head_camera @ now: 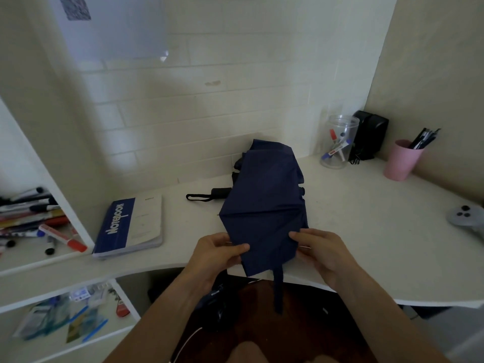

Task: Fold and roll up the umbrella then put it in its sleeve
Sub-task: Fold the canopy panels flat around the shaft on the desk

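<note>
Umbrella [264, 205] navy, collapsed, canopy loose | strap [278, 289] dangling

2 bare forearms come up from the bottom edge and end in 2 bare hands, the left hand [218, 254] and the right hand [323, 254]. No sleeves, watch, rings or bands show anywhere from the wrists to the frame edge. The fingers are uncovered, with short, plain nails. The forearms look slim and widen toward the camera. Nothing of the clothing can be told for certain.
</note>
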